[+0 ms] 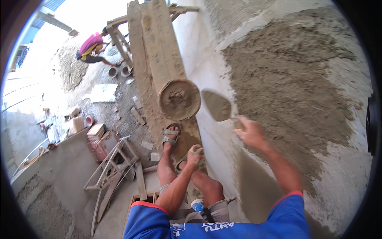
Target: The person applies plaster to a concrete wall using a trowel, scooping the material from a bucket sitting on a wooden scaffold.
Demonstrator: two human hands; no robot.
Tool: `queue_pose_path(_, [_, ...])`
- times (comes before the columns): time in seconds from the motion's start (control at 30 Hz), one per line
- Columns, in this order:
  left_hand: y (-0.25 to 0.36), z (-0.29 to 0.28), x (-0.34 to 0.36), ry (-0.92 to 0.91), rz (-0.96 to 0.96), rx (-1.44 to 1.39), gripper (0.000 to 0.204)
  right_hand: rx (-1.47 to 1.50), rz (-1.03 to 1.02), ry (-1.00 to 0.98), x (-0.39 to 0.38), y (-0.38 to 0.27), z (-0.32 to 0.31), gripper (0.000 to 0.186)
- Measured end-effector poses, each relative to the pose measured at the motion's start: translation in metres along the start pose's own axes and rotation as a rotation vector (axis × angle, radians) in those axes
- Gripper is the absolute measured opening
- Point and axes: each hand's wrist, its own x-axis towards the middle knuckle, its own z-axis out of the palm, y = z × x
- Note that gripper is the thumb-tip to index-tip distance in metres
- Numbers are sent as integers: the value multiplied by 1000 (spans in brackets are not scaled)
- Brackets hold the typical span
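My right hand (250, 133) grips the handle of a trowel (217, 106), its leaf-shaped blade pointing left and coated with grey-brown mortar. The blade is just right of a round bucket (160, 104) that stands on the planks, with wet mortar (178, 95) inside. Over my knee, my left hand (195, 155) is closed, fingers curled in; whatever it may hold is hidden. To the right, a large rough patch of fresh mortar (290, 75) covers part of the pale wall (342, 171).
I stand in sandals on narrow raised planks (153, 44), held up by a wooden trestle (117, 34). Below left are a wooden frame (109, 171), rubble and a white sack (104, 92). A person (92, 47) in a pink top bends by two buckets (119, 71) near a sand heap.
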Motion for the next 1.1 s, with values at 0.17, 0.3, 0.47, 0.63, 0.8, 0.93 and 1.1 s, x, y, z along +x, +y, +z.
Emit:
queue_pose_path(0.17, [5, -6, -20, 31, 30, -33, 28, -279, 222, -249, 75, 24, 170, 20])
queue_pose_path(0.3, [11, -1, -31, 58, 43, -93, 36, -259, 246, -242, 119, 43, 229, 18])
queue_pose_path(0.47, [22, 6, -36, 29, 5, -102, 40, -89, 252, -219, 168, 33, 286, 22])
queue_pose_path(0.63, [37, 10, -39, -32, -72, -59, 41, 95, 305, -121, 165, 50, 316, 38])
queue_pose_path(0.8, [37, -14, -42, 22, -50, -107, 39, 102, 338, -130, 134, 28, 313, 37])
queue_pose_path(0.93, [37, -12, -42, 8, -3, -99, 38, 2, 302, -133, 123, 36, 312, 30])
queue_pose_path(1.1, [34, -1, -36, 8, 103, -76, 35, -8, 362, -113, 106, 42, 284, 30])
